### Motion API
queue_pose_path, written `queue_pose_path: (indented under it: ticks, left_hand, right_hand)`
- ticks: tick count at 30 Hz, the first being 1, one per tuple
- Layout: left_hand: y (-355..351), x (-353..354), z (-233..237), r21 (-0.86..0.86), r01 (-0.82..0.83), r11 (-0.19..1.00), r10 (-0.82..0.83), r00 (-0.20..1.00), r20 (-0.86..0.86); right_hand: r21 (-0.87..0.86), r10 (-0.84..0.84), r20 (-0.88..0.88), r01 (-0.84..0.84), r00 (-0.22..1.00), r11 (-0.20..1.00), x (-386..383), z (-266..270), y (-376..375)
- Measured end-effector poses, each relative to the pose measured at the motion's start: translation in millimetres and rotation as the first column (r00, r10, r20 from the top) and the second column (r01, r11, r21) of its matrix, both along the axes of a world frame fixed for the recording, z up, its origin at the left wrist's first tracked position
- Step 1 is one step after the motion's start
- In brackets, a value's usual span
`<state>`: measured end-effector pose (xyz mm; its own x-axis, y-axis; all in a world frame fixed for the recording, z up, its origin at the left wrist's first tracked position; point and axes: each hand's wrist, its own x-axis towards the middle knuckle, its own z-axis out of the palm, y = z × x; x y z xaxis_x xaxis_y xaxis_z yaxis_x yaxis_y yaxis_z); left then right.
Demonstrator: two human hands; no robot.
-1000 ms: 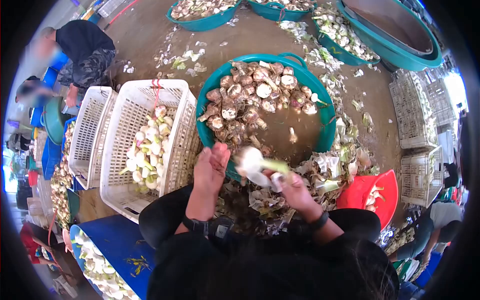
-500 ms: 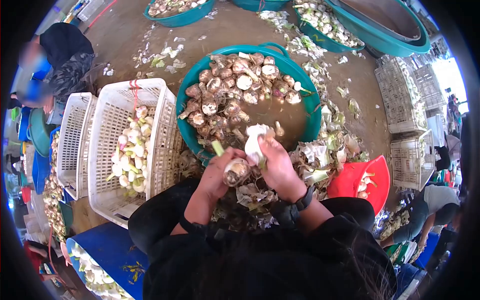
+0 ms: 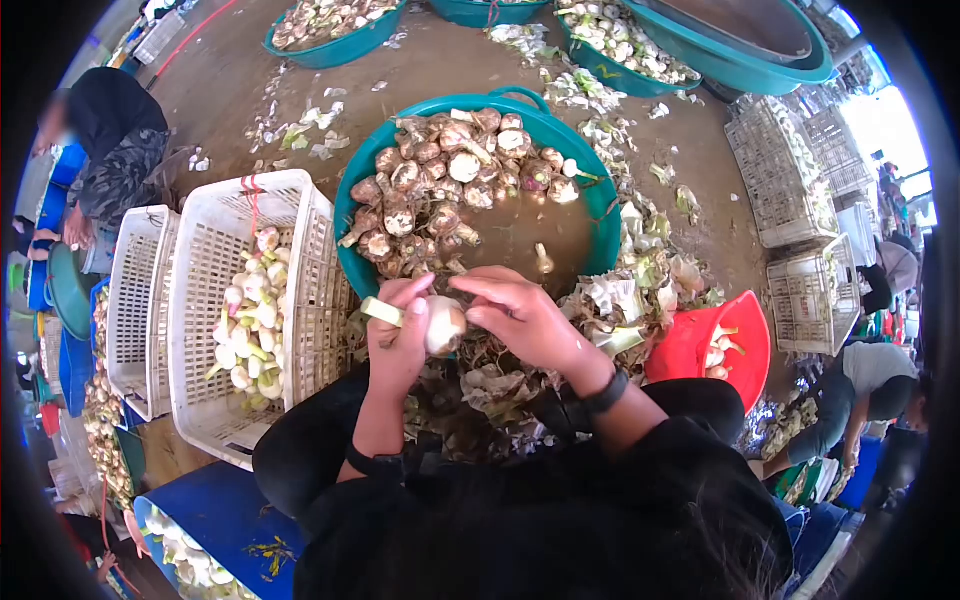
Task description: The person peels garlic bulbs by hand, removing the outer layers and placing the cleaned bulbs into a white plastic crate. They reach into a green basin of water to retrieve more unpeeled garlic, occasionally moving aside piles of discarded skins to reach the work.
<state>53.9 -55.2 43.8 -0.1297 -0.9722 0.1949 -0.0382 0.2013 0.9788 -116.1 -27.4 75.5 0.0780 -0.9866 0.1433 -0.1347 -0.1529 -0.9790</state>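
Note:
My left hand (image 3: 396,350) is closed around a garlic bulb (image 3: 445,326), whose smooth white side faces right. Its cut green stem (image 3: 382,311) pokes out leftward past the thumb. Close beside the bulb on the right, my right hand (image 3: 522,322) has its fingers stretched out and holds nothing, fingertips near the bulb's surface. Beyond both hands stands a round teal tub (image 3: 353,190), with muddy unpeeled garlic bulbs (image 3: 405,175) heaped at its far left and brown water at its right. Peeled skins (image 3: 497,388) lie below my hands, between my knees.
At left, a white plastic crate (image 3: 187,330) contains peeled garlic. A red basin (image 3: 745,345) with some bulbs stands right, beside a pile of skins (image 3: 625,310). More teal tubs (image 3: 335,50) are at the back. One person (image 3: 115,125) sits far left; another (image 3: 865,385) bends at right.
The loose white skin in my right hand is gone, and its fingers have opened. The bulb in my left hand has turned, now showing a clean white side. The view has shifted slightly.

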Motion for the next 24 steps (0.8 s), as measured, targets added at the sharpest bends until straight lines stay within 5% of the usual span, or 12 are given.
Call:
queue_pose_path:
  ticks: [4,7,9,11,12,13,15,16,17,18,19,24]
  left_hand:
    - [4.7,6.1,0.1,0.093,0.141,0.986,-0.144,0.989,0.021]
    - [8.2,-0.4,-7.4,0.187,0.077,0.979,-0.074,0.997,-0.021]
    - [1.5,4.0,-5.5,0.738,0.017,0.675,0.373,0.855,-0.361]
    - [-11.6,20.6,-20.2,0.8,0.106,0.591,0.554,0.667,-0.498]
    - [-11.1,33.5,-23.9,0.818,0.159,0.552,0.553,0.664,-0.503]
    - [-7.1,42.3,-24.1,0.836,0.211,0.507,0.554,0.663,-0.504]
    - [-6.0,42.8,-22.4,0.857,0.189,0.479,0.595,0.649,-0.475]
    - [-5.5,41.1,-19.7,0.875,0.181,0.449,0.622,0.639,-0.452]
    - [-4.5,40.7,-17.0,0.876,0.184,0.447,0.616,0.646,-0.45]
    - [-3.0,40.1,-13.9,0.866,0.182,0.467,0.612,0.64,-0.464]
    - [-3.4,38.0,-10.0,0.854,0.182,0.488,0.607,0.632,-0.482]
    - [6.3,9.3,-1.1,0.861,0.002,0.509,0.635,0.675,-0.377]
  right_hand:
    - [-0.146,0.336,-0.113,-0.35,0.935,0.925,-5.0,-11.8,-19.1]
    - [-0.15,0.194,-0.345,-0.258,0.918,0.954,-2.5,-8.1,-10.7]
    - [-0.153,0.217,-0.368,-0.289,0.904,0.945,-4.4,-13.3,9.5]
    - [-0.165,0.24,-0.387,-0.323,0.89,0.932,-14.3,-24.0,29.1]
    - [-0.054,0.084,0.113,-0.078,0.99,0.995,-24.0,-32.6,37.4]
    - [0.178,-0.174,0.549,0.089,0.818,0.98,-27.7,-31.2,40.3]
    - [0.102,-0.279,0.519,0.266,0.808,0.959,-37.5,-20.6,33.7]
    - [0.093,-0.091,0.303,0.066,0.949,0.994,-41.9,-35.9,33.7]
    - [0.11,0.147,0.466,-0.222,0.873,0.969,-29.2,-52.0,35.8]
    - [0.423,0.41,-0.151,-0.316,0.899,0.849,-11.2,-27.9,29.1]
    - [0.247,0.323,-0.305,-0.254,0.896,0.935,8.1,-26.1,32.8]
    - [0.082,-0.009,0.064,0.004,0.998,0.997,57.9,-28.5,7.9]
